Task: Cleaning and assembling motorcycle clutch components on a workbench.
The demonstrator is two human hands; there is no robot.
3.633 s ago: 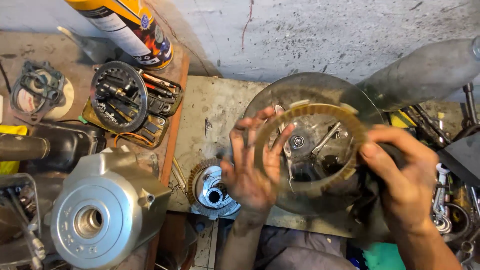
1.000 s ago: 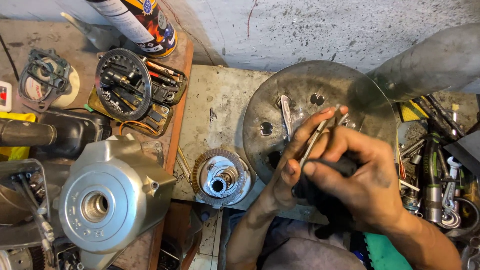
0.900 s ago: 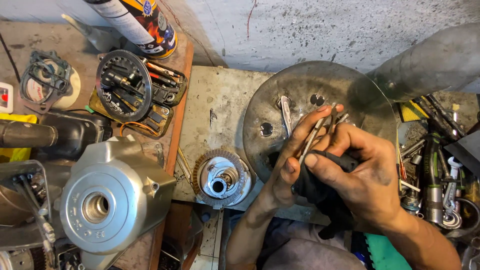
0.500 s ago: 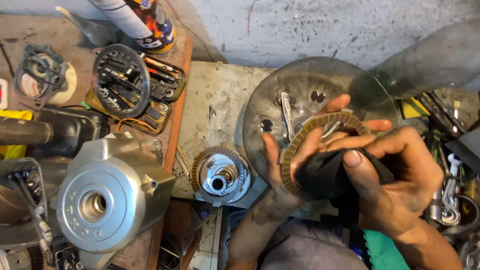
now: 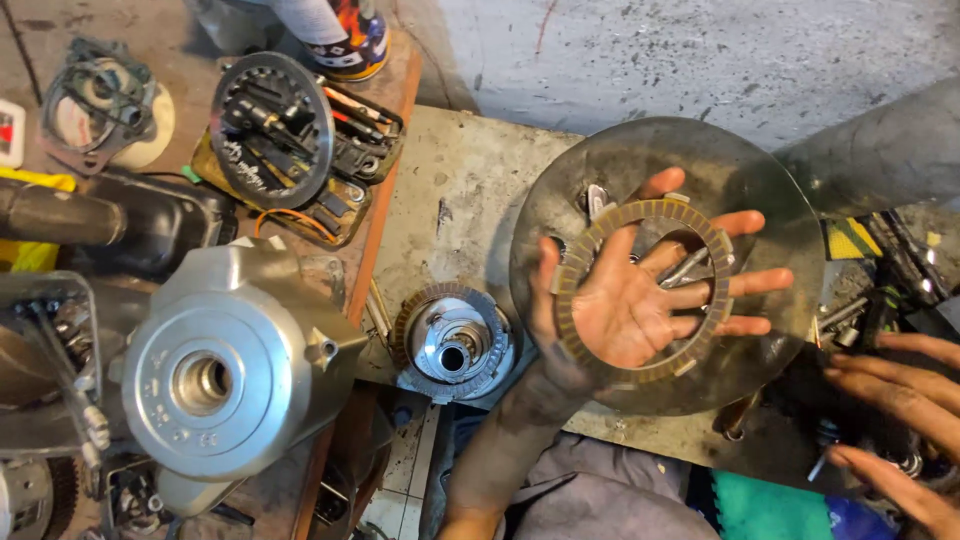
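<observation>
My left hand point(image 5: 630, 310) is palm up with fingers spread, over a round grey metal tray point(image 5: 760, 190). A brown toothed friction ring point(image 5: 645, 210) lies flat on that palm, circling the fingers and the heel of the hand. My right hand point(image 5: 895, 400) is at the lower right edge, fingers spread and holding nothing, above dark tools and parts. A few metal pieces in the tray show through the ring.
A clutch basket point(image 5: 452, 340) with a shiny hub sits left of the tray on the metal bench. Further left are a silver engine cover point(image 5: 215, 370), a dark slotted disc point(image 5: 270, 125) on a tool case, gaskets point(image 5: 100, 95) and a spray can point(image 5: 340, 35). Loose tools point(image 5: 880, 290) crowd the right.
My right hand, which held a dark cloth against the ring, has pulled away to the lower right. My left hand has flattened palm up with the ring on it.
</observation>
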